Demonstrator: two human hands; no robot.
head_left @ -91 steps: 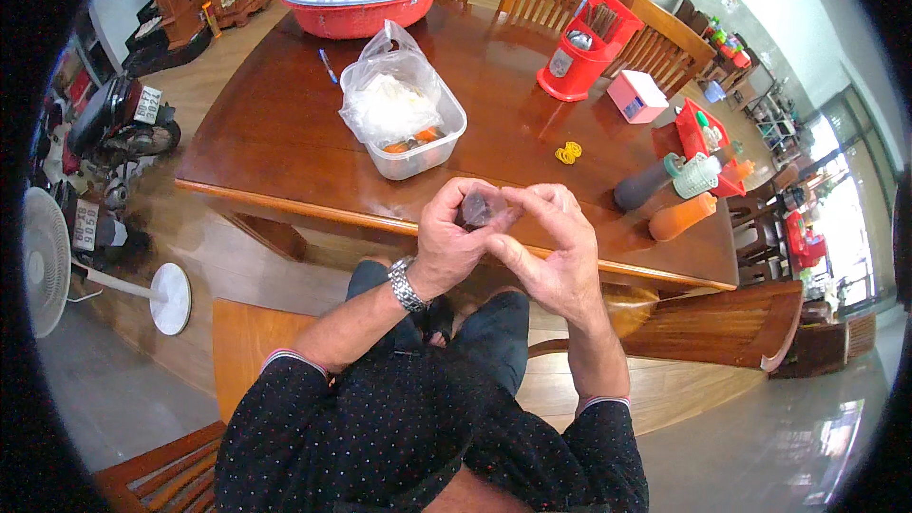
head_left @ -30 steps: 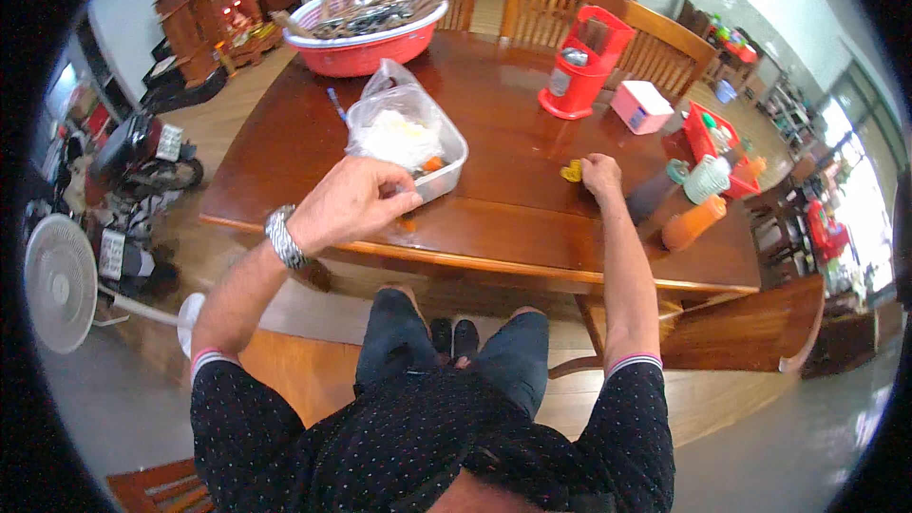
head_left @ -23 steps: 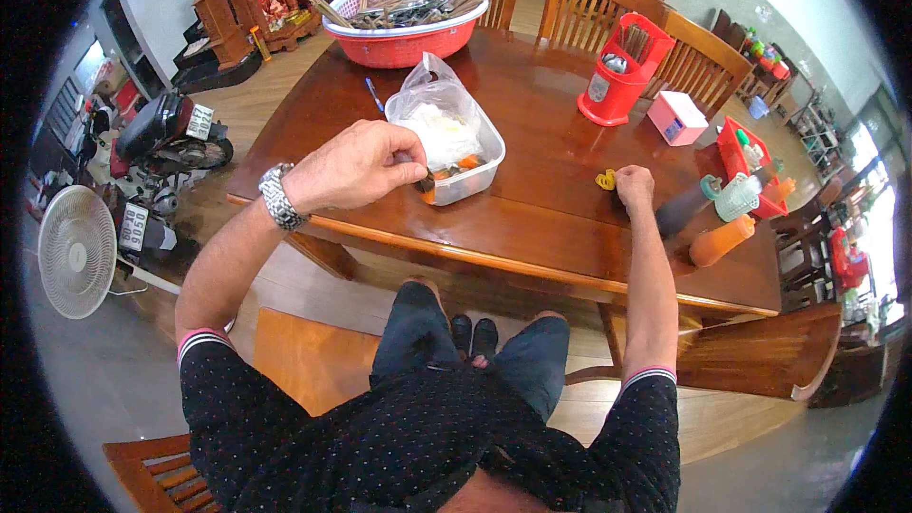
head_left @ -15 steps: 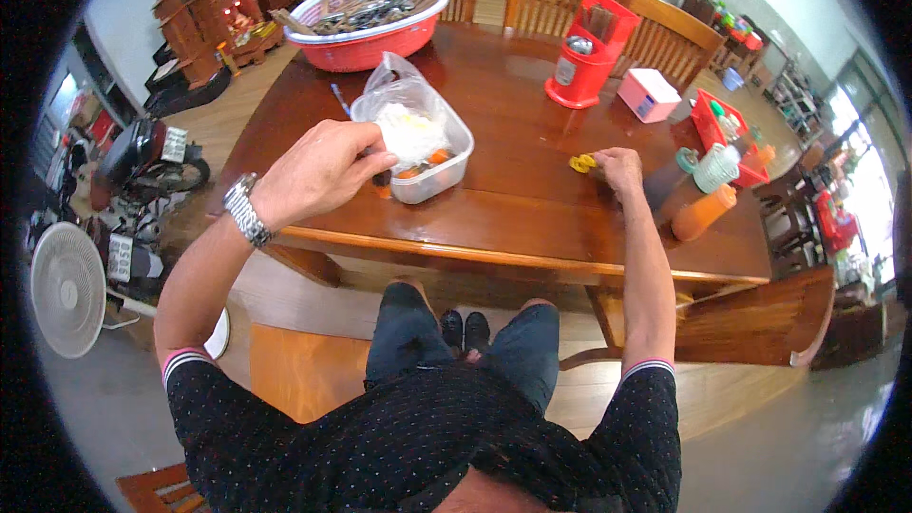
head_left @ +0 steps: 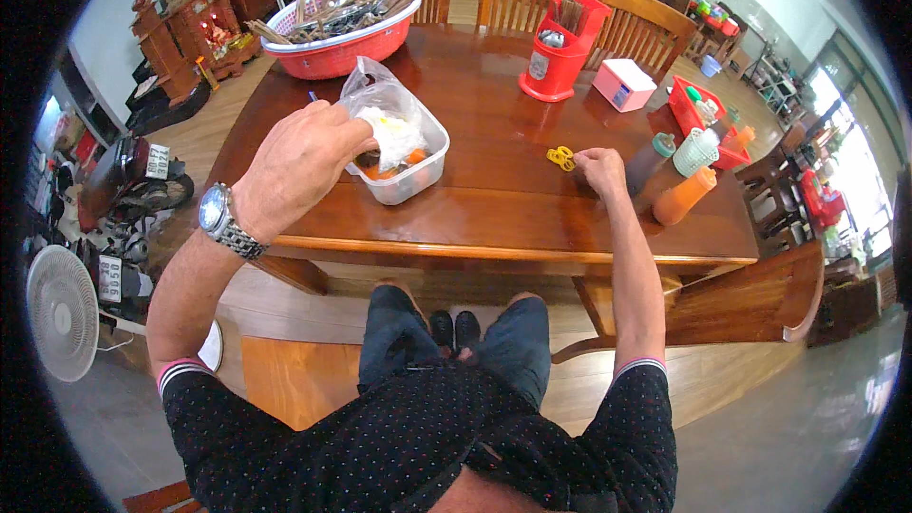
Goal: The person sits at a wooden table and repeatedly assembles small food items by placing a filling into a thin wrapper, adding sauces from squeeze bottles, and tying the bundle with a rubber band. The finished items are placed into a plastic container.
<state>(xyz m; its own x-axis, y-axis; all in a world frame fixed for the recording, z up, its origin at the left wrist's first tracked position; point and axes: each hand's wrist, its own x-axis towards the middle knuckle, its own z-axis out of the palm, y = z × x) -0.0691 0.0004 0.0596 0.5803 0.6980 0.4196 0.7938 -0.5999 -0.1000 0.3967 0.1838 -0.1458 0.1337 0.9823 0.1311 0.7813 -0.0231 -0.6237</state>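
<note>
A clear plastic container stands on the wooden table, holding a see-through plastic bag, a white bundle and orange pieces. My left hand is over the container's left side, fingers curled and thumb close to the white bundle. A dark, partly hidden shape shows below that thumb; what the fingers pinch cannot be made out. Farther right, my right hand is closed, its fingertips at the edge of some yellow rubber bands and seeming to pinch them.
A red basin full of chopsticks and utensils sits at the back left. Behind my right hand are a red utensil holder, a pink box, sauce bottles and a red basket. A wooden chair stands at the right.
The whole view has shifted, so the table things appear farther left. My left hand has lifted slightly beside the container. The right hand stays by the rubber bands.
</note>
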